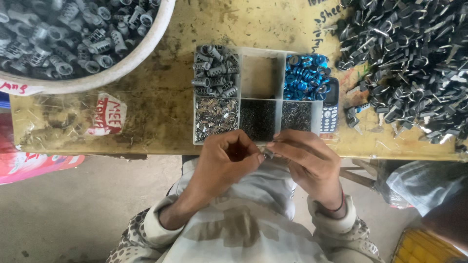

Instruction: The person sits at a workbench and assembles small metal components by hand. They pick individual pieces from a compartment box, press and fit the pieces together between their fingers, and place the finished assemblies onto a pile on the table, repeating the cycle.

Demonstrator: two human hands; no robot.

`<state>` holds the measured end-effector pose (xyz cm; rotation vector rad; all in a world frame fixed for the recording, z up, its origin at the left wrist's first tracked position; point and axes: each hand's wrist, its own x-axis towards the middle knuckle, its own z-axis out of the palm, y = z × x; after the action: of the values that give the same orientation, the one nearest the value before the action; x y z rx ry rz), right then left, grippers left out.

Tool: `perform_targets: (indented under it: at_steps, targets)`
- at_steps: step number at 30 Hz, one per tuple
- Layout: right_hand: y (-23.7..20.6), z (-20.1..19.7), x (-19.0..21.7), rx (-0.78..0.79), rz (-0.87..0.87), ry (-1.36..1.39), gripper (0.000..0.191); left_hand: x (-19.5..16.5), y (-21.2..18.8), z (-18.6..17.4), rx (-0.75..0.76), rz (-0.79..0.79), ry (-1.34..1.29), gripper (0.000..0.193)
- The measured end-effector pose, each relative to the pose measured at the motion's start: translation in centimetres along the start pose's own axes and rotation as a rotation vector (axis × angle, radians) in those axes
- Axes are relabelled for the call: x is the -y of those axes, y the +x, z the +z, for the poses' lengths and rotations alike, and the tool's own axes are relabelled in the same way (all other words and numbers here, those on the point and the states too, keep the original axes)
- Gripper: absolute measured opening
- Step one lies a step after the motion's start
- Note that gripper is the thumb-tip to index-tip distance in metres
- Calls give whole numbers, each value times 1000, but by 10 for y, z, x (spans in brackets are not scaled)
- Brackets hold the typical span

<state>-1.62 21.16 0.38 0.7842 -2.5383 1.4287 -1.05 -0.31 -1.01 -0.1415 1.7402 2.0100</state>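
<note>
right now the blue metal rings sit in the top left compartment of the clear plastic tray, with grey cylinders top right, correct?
Swapped: in the head view the blue metal rings fill the top right compartment of the clear plastic tray, and the grey cylinders the top left.

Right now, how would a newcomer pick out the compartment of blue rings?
Start at the clear divided tray on the yellow worktable, just beyond the two hands. The blue rings fill its far right compartment, beside an empty middle one and next to a small blue phone. Every other filled compartment holds grey or dark metal parts.
</note>
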Motion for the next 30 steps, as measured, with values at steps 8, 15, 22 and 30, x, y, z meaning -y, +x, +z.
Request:
perform_targets:
  at_steps: [8, 15, 22, 30]
  targets:
    - [-4, -2, -11, 65, 99, 151, 47, 2, -1, 0, 40, -1, -126, 10]
    - [-5, -7, -4, 41, -20, -32, 37, 8, -1, -1, 24, 101, -75, 8]
    - [-8, 16, 21, -110, 96, -265, 32, 5, -3, 19, -79, 429, 94, 12]
    - [23, -18, -10, 134, 206, -281, 18, 17, 0, -6, -60, 587, 119, 19]
